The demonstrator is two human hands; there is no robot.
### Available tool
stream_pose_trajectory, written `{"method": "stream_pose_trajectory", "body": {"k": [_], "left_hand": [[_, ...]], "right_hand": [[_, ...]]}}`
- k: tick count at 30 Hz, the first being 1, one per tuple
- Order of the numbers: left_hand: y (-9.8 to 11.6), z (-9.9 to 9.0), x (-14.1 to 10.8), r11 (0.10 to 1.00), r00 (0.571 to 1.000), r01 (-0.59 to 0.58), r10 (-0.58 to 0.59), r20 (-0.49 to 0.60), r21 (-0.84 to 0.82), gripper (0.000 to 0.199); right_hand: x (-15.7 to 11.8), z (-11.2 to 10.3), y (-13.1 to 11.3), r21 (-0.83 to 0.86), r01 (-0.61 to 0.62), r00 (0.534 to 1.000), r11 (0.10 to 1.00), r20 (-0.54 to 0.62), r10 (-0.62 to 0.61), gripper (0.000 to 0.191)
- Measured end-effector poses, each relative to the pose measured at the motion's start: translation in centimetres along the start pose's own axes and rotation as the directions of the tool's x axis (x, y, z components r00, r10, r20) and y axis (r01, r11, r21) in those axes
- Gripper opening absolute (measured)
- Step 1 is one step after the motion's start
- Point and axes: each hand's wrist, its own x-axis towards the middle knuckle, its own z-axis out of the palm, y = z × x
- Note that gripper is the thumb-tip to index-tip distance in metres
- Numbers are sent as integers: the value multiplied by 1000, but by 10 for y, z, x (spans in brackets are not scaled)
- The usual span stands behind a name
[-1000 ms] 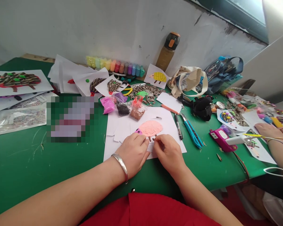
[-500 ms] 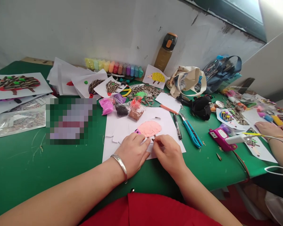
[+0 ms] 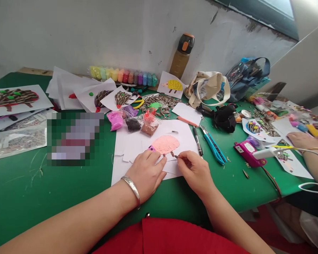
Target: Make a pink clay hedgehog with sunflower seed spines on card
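The left hand [image 3: 145,173] lies flat and open on a sheet of white paper [image 3: 127,165], fingertips just below a pink clay oval [image 3: 165,144], holding nothing; a silver bangle [image 3: 131,186] sits on that wrist. The right hand [image 3: 194,173] is closed, thumb and fingertips pinched on a small sunflower seed [image 3: 176,156] at the oval's lower right edge. Two other seeds [image 3: 172,153] stand in the clay's lower edge. The paper lies on a green table [image 3: 42,197], with bags of coloured clay [image 3: 116,120] just beyond it and a loose pile of seeds [image 3: 161,102] further on. To the right of the paper are a blue craft knife [image 3: 214,150] and a black pen [image 3: 197,141] — neither touched. At the far right, a co-worker's hand [image 3: 302,140] rests on papers, near a pink-and-white hot glue tool [image 3: 250,153] — separate from the work above.
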Motion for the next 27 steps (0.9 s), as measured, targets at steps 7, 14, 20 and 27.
{"method": "stream_pose_trajectory", "body": {"k": [7, 14, 20, 27], "left_hand": [[-2, -3, 0, 998, 1000, -9, 9, -1, -57, 36], [-2, -5, -1, 997, 1000, -28, 29, 5, -77, 27], [-2, -5, -2, 998, 1000, -31, 31, 2, -51, 27], [-2, -4, -1, 998, 999, -35, 34, -8, -47, 26]], "right_hand": [[4, 3, 0, 0, 40, 999, 999, -30, -40, 9], [7, 8, -3, -175, 182, 983, 968, 29, -180, 14], [5, 7, -2, -143, 144, 989, 979, -1, -146, 13], [7, 8, -2, -133, 109, 994, 985, 20, -107, 11]]}}
